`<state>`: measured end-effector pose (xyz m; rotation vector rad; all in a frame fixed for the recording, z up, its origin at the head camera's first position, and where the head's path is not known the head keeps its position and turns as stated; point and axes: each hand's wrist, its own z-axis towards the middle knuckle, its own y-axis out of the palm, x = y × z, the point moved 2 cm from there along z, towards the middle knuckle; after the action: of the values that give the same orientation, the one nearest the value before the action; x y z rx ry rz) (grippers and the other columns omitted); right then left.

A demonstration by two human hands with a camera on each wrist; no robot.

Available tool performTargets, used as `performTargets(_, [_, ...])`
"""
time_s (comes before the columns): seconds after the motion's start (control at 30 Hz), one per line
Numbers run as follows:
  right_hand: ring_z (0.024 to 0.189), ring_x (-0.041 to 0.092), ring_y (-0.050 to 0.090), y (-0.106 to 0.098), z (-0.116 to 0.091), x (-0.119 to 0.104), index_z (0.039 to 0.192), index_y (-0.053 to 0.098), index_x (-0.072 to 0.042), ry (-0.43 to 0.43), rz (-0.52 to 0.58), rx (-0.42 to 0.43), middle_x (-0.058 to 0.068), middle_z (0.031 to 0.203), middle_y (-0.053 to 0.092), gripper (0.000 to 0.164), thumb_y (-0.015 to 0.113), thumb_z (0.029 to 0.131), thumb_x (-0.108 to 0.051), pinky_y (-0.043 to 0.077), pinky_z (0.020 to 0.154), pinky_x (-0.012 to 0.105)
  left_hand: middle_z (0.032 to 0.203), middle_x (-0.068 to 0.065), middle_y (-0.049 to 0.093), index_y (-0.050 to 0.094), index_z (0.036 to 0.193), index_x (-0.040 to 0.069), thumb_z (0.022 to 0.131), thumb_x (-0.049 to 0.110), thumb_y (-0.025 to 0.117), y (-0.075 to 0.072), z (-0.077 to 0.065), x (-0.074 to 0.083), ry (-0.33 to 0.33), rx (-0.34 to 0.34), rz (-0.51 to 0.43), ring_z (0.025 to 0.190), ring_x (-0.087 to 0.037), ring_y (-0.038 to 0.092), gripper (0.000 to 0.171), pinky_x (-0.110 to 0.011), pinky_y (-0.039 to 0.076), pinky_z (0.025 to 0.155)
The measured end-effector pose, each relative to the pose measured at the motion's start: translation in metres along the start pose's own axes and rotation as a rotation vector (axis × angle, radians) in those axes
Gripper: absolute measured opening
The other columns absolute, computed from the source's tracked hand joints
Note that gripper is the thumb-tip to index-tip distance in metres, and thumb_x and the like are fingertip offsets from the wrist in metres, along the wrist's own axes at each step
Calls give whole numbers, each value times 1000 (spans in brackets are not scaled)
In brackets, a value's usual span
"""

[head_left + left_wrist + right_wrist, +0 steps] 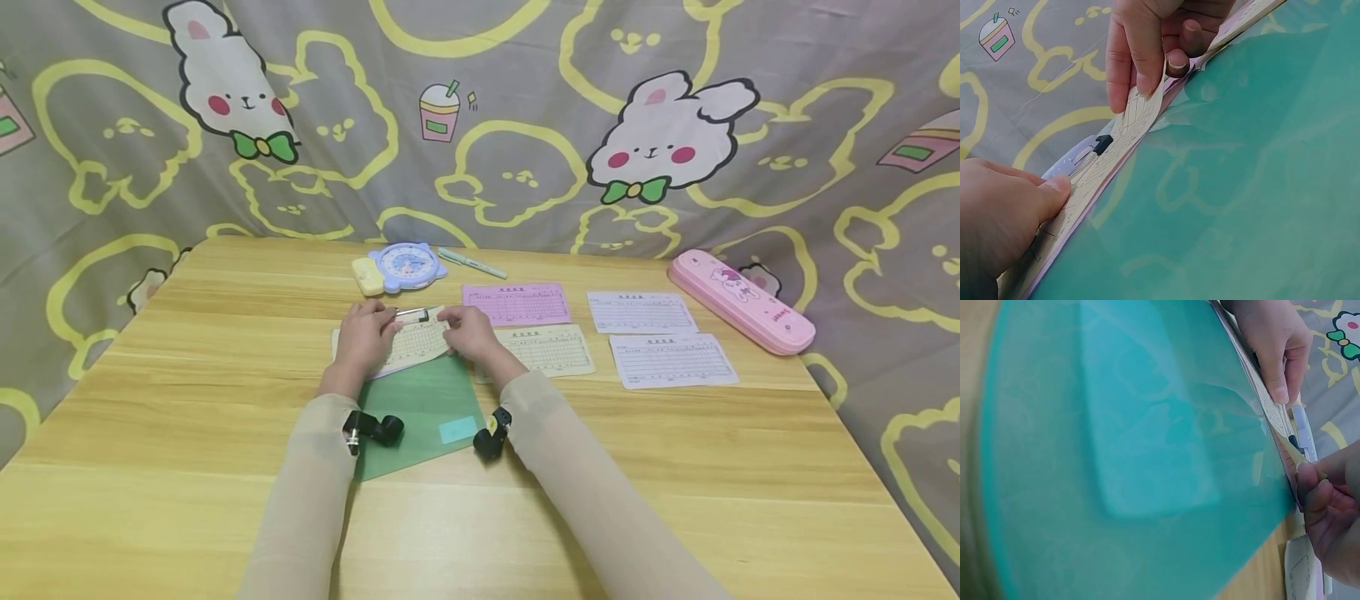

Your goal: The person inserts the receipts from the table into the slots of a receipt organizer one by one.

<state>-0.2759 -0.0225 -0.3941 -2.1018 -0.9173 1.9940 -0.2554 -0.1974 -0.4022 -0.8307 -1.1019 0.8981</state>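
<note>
A stack of printed slips, cream on top with pink below (412, 343), lies at the top of a green translucent folder (420, 400) under a metal clip with a black end (423, 316). My left hand (366, 335) holds the stack's left side beside the clip; its thumb lies on the cream slip in the left wrist view. With thumb and forefinger, my right hand (472, 333) pinches the right edge of the cream slip, which bends up in the left wrist view (1150, 109). My left fingertips are partly hidden.
Right of the folder lie a pink slip (517, 304), another cream slip (551, 353) and two white slips (641, 312). Behind stand a blue clock (408, 267), a yellow object (367, 276) and a pen (472, 263). A pink pencil case (738, 300) is far right.
</note>
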Motion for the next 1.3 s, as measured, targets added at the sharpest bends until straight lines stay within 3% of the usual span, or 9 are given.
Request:
performTargets(0.27, [51,15,54,-2,-3,-1,111,55,-4,5,3,-13,19,121,45,33,53,78,2,44,45,23,105,-13,49,56,113,3,87,25,51,0,-1,-1,-18,12,-44,93,-29,40,35,-42,30,82])
performTargets(0.53, [71,18,57,-19,-13,-5,115,52,-2,-38,2,-6,11,103,54,36,57,79,-3,48,55,23,109,-12,47,55,114,3,86,27,53,-1,-3,0,-62,9,-97,94,-29,38,37,-43,29,82])
performTargets(0.9, [70,18,56,-67,-43,0,115,53,-1,-193,-76,-8,10,96,57,36,59,80,-10,48,60,26,108,-12,48,55,115,2,86,27,52,1,-4,0,-66,20,-105,92,-27,38,39,-42,29,81])
performTargets(1.3, [82,25,55,-130,-88,23,112,53,4,-279,-65,134,18,101,57,35,60,79,-6,45,68,31,108,-13,47,55,114,2,85,27,52,-1,-5,1,-71,28,-112,95,-29,38,38,-43,30,81])
